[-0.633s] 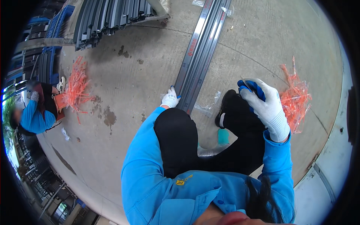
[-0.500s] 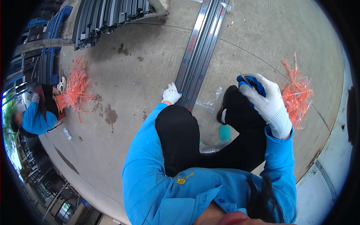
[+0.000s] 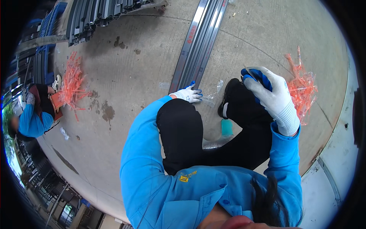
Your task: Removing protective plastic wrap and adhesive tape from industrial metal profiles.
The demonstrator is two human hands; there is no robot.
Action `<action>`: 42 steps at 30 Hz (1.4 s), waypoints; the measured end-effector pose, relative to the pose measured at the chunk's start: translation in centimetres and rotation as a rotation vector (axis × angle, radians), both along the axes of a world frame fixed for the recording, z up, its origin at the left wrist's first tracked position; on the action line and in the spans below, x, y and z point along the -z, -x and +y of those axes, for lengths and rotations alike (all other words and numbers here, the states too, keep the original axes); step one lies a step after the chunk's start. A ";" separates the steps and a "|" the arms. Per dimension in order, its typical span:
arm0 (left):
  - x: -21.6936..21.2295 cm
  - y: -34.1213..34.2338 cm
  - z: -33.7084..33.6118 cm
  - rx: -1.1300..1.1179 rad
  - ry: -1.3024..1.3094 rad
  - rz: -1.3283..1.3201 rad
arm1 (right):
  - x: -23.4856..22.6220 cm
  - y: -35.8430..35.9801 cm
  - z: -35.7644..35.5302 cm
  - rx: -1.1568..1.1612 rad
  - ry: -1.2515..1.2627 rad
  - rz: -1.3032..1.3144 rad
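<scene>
A bundle of long dark grey metal profiles (image 3: 198,45) lies on the concrete floor, running away from my knees, with red printing on its film. My left hand (image 3: 187,94), in a white glove with blue fingertips, rests across the near end of the profiles, its fingers apart and pointing right. Above my right knee, my right hand (image 3: 272,89) in a matching glove is closed around a thin, blade-like piece (image 3: 249,71). Only its narrow tip shows; the fingers hide the rest.
Heaps of orange-and-clear film strips lie at right (image 3: 302,91) and left (image 3: 71,87). A rack of grey profiles (image 3: 99,15) stands far left. A person (image 3: 38,114) in blue sits at the left edge. A teal roll (image 3: 227,127) lies between my legs.
My left hand has shifted from the left side of the profiles onto their near end, its fingers spreading to the right. My right hand stays nearly in place. The view has shifted slightly.
</scene>
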State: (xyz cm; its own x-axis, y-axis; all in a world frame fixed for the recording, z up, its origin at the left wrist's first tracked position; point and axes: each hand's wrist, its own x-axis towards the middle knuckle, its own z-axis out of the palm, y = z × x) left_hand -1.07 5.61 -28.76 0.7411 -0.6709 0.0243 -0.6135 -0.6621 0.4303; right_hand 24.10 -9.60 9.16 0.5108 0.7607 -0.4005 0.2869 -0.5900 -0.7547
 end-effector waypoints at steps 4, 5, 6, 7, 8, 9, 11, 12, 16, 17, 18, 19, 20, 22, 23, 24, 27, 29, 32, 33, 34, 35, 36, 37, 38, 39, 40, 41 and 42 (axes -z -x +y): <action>-3.7 -3.0 1.7 -0.272 -0.089 0.350 | 0.0 -0.6 -1.4 0.011 0.038 -0.014; -5.5 -3.5 2.8 -0.371 -0.133 0.473 | -0.2 -0.6 -1.5 0.009 0.037 -0.011; -6.8 -4.1 4.2 -0.328 -0.276 0.552 | -0.3 -0.4 -1.4 0.003 0.030 -0.003; -7.8 -5.5 5.3 -0.272 -0.412 0.623 | -0.6 -0.4 -1.5 -0.001 0.030 -0.013; -8.8 -6.4 5.7 -0.275 -0.416 0.630 | -0.8 -0.4 -1.4 -0.012 0.024 -0.019; -9.7 -7.2 5.8 -0.322 -0.510 0.716 | -0.9 -0.4 -1.4 -0.024 0.019 -0.025; -10.3 -8.1 4.9 -0.399 -0.584 0.841 | -1.2 -0.4 -1.7 -0.035 0.011 -0.032; -10.0 -8.9 3.8 -0.428 -0.563 0.880 | -1.1 -0.5 -1.9 -0.037 0.008 -0.043; -4.7 -8.0 -2.7 -0.851 -0.459 0.933 | -0.9 -0.6 -2.3 -0.064 -0.024 -0.060; -3.2 -7.4 -4.5 -0.896 -0.455 0.945 | -0.8 -0.8 -2.5 -0.066 -0.030 -0.055; -3.2 -7.5 -6.3 -0.887 -0.450 0.943 | -0.6 -1.0 -2.8 -0.063 -0.026 -0.055; -3.4 -7.4 -8.0 -0.983 -0.453 0.865 | -0.5 -1.2 -3.1 -0.060 -0.022 -0.054; -3.6 -7.4 -9.5 -1.077 -0.455 0.785 | -0.5 -1.2 -3.5 -0.056 -0.018 -0.052; -3.7 -7.4 -11.3 -1.041 -0.412 0.774 | -0.5 -1.2 -3.8 -0.057 -0.023 -0.045; -3.6 -7.5 -11.9 -1.001 -0.371 0.755 | -0.5 -1.3 -3.8 -0.051 -0.030 -0.043; -3.5 -7.7 -12.4 -0.959 -0.329 0.734 | -0.5 -1.3 -3.8 -0.044 -0.036 -0.042; -3.4 -7.5 -14.2 -1.171 -0.234 0.325 | -0.6 -1.5 -4.1 -0.022 -0.033 -0.035; -3.2 -7.5 -13.9 -1.364 -0.248 0.447 | -0.8 -1.6 -4.4 0.002 -0.026 -0.011; -3.4 -6.8 -13.1 -1.496 -0.309 0.579 | -0.8 -1.8 -4.6 0.006 -0.018 -0.011; -3.5 -6.4 -12.9 -1.443 -0.358 0.588 | -0.7 -1.9 -4.6 -0.012 -0.017 -0.013; -3.6 -6.2 -12.7 -1.390 -0.407 0.595 | -0.6 -1.9 -4.6 -0.030 -0.016 -0.016; -3.6 -6.3 -12.7 -1.337 -0.455 0.601 | -0.7 -1.9 -4.5 -0.048 -0.016 -0.019; -3.4 -6.3 -12.9 -1.266 -0.473 0.600 | -0.8 -1.8 -4.3 -0.047 -0.017 -0.022; -3.3 -6.3 -13.0 -1.194 -0.490 0.598 | -1.0 -1.7 -4.1 -0.056 -0.010 -0.015; -3.1 -6.4 -13.1 -1.194 -0.490 0.593 | -1.2 -1.5 -3.9 -0.065 -0.002 -0.008; -3.0 -6.2 -13.2 -1.218 -0.449 0.613 | -1.3 -1.4 -3.7 -0.073 0.005 -0.003; -2.9 -5.9 -13.1 -1.242 -0.408 0.631 | -1.4 -1.3 -3.6 -0.080 0.012 0.003; -2.5 -5.6 -13.2 -1.263 -0.365 0.648 | -1.4 -1.5 -3.5 -0.076 0.010 -0.003; -2.1 -5.3 -13.2 -1.284 -0.323 0.664 | -1.3 -1.6 -3.4 -0.079 0.013 -0.008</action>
